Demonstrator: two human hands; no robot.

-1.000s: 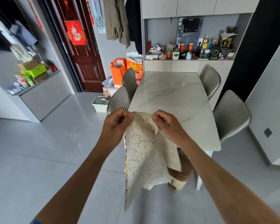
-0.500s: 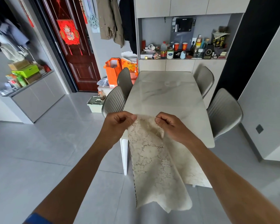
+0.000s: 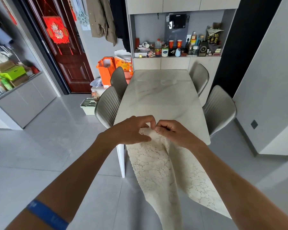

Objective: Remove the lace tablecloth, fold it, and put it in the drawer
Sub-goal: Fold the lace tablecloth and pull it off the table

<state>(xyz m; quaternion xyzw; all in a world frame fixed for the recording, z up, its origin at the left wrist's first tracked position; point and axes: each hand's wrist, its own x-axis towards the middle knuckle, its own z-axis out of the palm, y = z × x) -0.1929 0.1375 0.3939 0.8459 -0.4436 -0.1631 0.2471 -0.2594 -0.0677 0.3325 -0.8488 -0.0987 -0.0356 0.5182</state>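
Hanging from both hands, the cream lace tablecloth (image 3: 163, 165) drapes in long folds over the near edge of the white marble-patterned dining table (image 3: 163, 97) toward the grey tiled floor (image 3: 48, 146). The left hand (image 3: 131, 130) and right hand (image 3: 173, 131) meet just above the table's near end, fingertips almost touching, each with curled fingers pinching the cloth's top edge. Grey padded chairs (image 3: 107, 105) stand along both sides of the table.
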